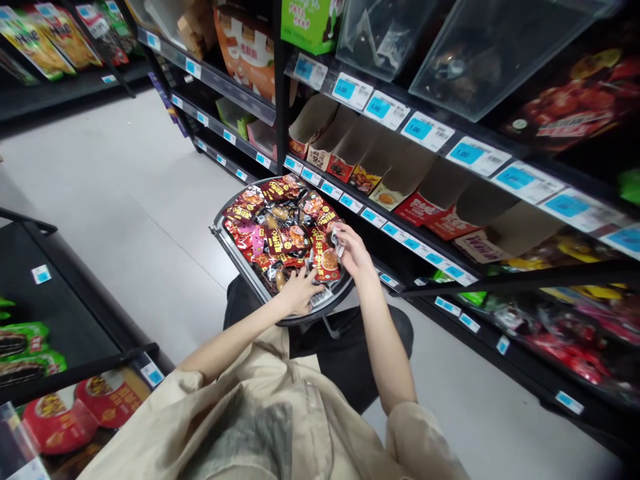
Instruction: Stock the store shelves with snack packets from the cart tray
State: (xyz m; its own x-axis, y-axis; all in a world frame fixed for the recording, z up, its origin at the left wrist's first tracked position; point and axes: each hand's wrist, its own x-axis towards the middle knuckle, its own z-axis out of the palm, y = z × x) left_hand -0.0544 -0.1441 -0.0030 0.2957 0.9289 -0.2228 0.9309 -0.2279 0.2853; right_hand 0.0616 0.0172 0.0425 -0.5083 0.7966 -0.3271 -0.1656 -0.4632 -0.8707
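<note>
Snack packets (287,239) in basket (239,261), right hand (353,249) pinching silvery packet (337,240) at basket's right, left hand (299,292) half-curled at basket's near edge, grip unclear

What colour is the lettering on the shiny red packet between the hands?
Yellow; the shiny red packet shows best in the head view.

Mid-frame, the basket's (240,260) upper-left side lies open from above; the left hand (300,293) and right hand (353,250) block its lower-right edge. Shelving (430,133) bars the right, a dark display (60,273) the lower left, with floor (150,213) between
</note>
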